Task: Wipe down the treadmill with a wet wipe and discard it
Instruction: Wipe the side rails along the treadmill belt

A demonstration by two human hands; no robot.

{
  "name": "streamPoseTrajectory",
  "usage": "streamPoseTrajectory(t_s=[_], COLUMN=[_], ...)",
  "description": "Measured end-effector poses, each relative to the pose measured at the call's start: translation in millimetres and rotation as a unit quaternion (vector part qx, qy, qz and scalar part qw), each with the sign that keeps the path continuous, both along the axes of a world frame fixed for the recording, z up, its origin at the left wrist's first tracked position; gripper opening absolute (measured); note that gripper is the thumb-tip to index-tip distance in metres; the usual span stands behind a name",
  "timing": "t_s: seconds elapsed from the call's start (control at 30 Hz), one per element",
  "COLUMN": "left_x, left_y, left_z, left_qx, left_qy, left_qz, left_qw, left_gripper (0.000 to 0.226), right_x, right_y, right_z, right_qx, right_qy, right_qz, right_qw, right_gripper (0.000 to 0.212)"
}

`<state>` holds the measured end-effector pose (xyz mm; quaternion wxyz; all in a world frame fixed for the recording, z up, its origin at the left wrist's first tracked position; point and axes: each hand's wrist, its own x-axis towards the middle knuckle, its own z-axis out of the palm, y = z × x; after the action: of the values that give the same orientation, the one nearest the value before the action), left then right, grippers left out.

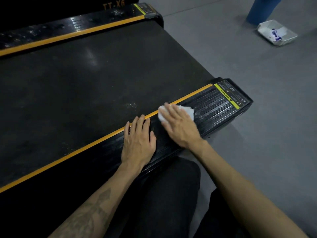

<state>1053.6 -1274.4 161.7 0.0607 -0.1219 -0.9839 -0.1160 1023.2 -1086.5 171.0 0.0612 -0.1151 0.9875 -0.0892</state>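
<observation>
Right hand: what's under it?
A crumpled white wet wipe, pressed by the right hand onto the near ribbed side rail. Its edges show beyond the fingers and thumb side; its middle and the rail beneath are covered.

wet wipe mostly hidden under right hand, blue leg cut off at top

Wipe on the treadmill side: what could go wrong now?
The right hand presses the wipe flat near the rail's end, so a long stroke might slide it off onto the floor. The rail looks ridged, so dirt may stay in the grooves. The white tray sits far off across the floor, so the wet wipe could drip on the way there.
</observation>
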Motion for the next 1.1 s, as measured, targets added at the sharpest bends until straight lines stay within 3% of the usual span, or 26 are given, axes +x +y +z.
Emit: streamPoseTrajectory(t_s=[0.13, 0.33, 0.53, 0.7, 0.83, 0.9, 1.03, 1.1], left_x=[0, -2, -3, -14, -10, -10, -13, -12], left_y=[0, 1, 3, 19, 29, 29, 32, 32], left_z=[-1, -1, 0, 5, 0, -1, 2, 1], left_qx=[0.004, -0.004, 0.002, 0.05, 0.011, -0.003, -0.007, 0.006], left_qy=[-0.001, -0.002, 0.004, 0.009, 0.0, -0.003, -0.012, -0.019], left_qz=[-0.005, -0.041, -0.034, 0.014, 0.014, 0.005, -0.009, -0.016], left_qw=[1.0, 0.999, 0.999, 0.999, 1.0, 1.0, 1.0, 1.0], left_gripper=[0.049, 0.057, 0.048, 0.028, 0.045, 0.047, 0.047, 0.053], right_x=[-7, 10, -12, 4, -14, -12, -9, -17], right_y=[8, -16, -16, -13, 11, -9, -14, 12], right_z=[-1, -4, 1, 2, 3, 1, -5, -8], right_qx=[0.005, 0.002, -0.02, -0.016, -0.004, -0.011, 0.019, 0.013], right_qy=[0.023, 0.003, 0.019, 0.004, 0.023, 0.03, 0.039, 0.032], right_qz=[-0.151, -0.02, -0.16, -0.04, -0.148, -0.189, -0.042, -0.039], right_qw=[0.988, 1.0, 0.987, 0.999, 0.989, 0.982, 0.998, 0.999], right_gripper=[0.063, 0.066, 0.054, 0.055, 0.068, 0.063, 0.059, 0.056])
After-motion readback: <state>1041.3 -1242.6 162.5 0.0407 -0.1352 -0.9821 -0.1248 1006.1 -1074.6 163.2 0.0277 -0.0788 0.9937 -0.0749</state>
